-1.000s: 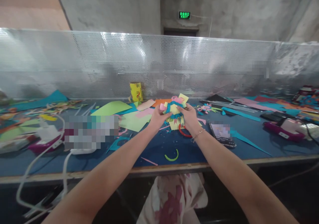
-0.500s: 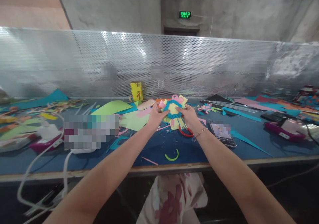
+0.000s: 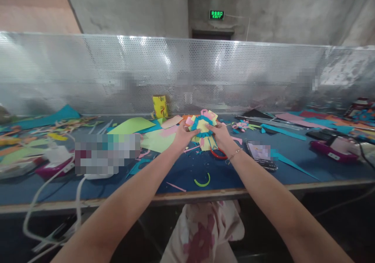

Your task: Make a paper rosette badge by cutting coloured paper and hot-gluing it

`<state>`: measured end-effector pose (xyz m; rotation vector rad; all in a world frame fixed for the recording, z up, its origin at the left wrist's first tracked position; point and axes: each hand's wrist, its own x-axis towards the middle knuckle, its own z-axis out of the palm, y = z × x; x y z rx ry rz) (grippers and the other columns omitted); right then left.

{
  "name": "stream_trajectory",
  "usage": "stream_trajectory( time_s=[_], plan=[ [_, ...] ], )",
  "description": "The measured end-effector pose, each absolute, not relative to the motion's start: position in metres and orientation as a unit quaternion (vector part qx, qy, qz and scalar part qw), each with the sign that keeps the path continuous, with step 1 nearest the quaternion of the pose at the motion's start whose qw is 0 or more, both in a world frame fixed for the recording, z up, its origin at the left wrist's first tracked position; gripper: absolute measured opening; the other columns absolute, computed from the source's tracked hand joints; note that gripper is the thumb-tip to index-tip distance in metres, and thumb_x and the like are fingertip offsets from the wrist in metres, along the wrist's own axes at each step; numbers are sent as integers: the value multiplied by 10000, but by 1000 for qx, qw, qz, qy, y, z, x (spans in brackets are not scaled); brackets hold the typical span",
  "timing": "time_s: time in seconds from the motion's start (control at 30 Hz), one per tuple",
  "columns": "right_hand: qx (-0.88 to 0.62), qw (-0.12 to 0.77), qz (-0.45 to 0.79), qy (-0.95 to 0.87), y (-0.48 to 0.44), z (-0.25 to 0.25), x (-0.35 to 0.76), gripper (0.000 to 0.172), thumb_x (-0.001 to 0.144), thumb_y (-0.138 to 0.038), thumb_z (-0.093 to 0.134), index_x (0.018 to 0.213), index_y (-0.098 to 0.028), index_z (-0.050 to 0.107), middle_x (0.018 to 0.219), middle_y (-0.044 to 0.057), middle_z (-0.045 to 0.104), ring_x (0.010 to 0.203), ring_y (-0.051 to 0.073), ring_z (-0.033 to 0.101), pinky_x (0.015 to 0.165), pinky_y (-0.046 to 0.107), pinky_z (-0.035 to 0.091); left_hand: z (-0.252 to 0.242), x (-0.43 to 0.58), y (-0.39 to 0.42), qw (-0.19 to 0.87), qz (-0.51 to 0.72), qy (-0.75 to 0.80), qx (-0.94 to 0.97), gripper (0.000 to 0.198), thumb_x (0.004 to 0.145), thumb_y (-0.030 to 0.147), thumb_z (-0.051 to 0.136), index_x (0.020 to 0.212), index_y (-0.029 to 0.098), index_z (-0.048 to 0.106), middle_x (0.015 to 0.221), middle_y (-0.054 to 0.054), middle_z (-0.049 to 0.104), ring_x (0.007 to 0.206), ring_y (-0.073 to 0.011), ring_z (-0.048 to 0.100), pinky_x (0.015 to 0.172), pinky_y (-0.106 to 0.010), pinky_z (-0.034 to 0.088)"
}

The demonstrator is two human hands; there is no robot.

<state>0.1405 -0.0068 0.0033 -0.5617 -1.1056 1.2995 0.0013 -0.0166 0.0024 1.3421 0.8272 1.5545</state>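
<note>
Blue, pink and yellow paper makes up the flower point(image 3: 202, 125) you hold in front of you over the table point(image 3: 175, 175). Your left hand point(image 3: 184, 135) and right hand point(image 3: 222, 135) both pinch its edges, thumbs toward the yellow middle. As far as shows, the blue ring sits around that middle, with pink and yellow pieces sticking out beyond it, so the body looks largely put together. A green strip point(image 3: 202, 185) lies loose near the table edge; whether anything remains to be added, I cannot tell.
</note>
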Motion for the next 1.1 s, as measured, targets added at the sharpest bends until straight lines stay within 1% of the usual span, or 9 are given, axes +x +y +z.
stream_trajectory(
  time_s=[0.17,0.37,0.5,0.57,0.67,0.8,0.97,1.1],
  plan=[
    [-262,632,549,-479,-6,3,141,353,429,-296,774,709,-162,606,670,9,662,595,147,603,615,309,511,2,2,-17,472,617,332,536,588,463,208,783,968,158,486,762,-13,645,707,-187,633,693,-360,521],
    [-248,627,556,-485,-8,5,141,340,461,-297,761,731,-172,597,680,8,662,628,154,616,644,322,514,3,1,-18,479,620,317,535,581,472,189,780,980,155,498,766,-15,646,698,-171,631,715,-355,517],
    [-249,622,563,-484,-6,4,141,321,473,-294,756,722,-170,597,680,13,660,640,158,621,662,324,516,2,1,-17,475,613,336,534,598,468,186,782,993,153,499,747,-22,645,686,-186,634,680,-361,522],
    [-260,628,555,-479,-5,3,142,317,472,-281,755,723,-167,597,673,10,656,619,155,616,646,322,517,1,3,-17,486,607,336,532,603,467,190,782,998,155,500,742,-23,646,683,-193,635,669,-363,522],
    [-271,646,539,-467,-3,1,143,313,472,-266,751,727,-167,598,665,2,653,594,149,608,626,319,516,0,4,-17,511,597,328,524,557,484,216,778,964,151,503,758,-32,654,695,-190,637,680,-358,516],
    [-261,660,533,-460,-3,1,144,329,476,-270,751,754,-173,606,710,6,665,653,151,620,657,304,512,-1,5,-18,509,583,336,538,568,468,190,786,951,144,491,738,-31,665,679,-178,640,695,-353,507],
    [-247,631,561,-476,-3,1,143,334,477,-301,760,742,-171,602,698,23,668,678,177,629,640,318,518,0,2,-17,504,591,306,550,602,449,158,785,983,131,508,845,-63,682,789,-206,645,753,-367,497],
    [-247,635,558,-473,-4,1,142,340,453,-265,773,728,-172,597,686,17,669,695,186,633,655,330,519,-1,-1,-13,504,579,301,566,586,457,165,782,987,125,536,881,-73,681,815,-210,641,768,-367,494]
  ],
)
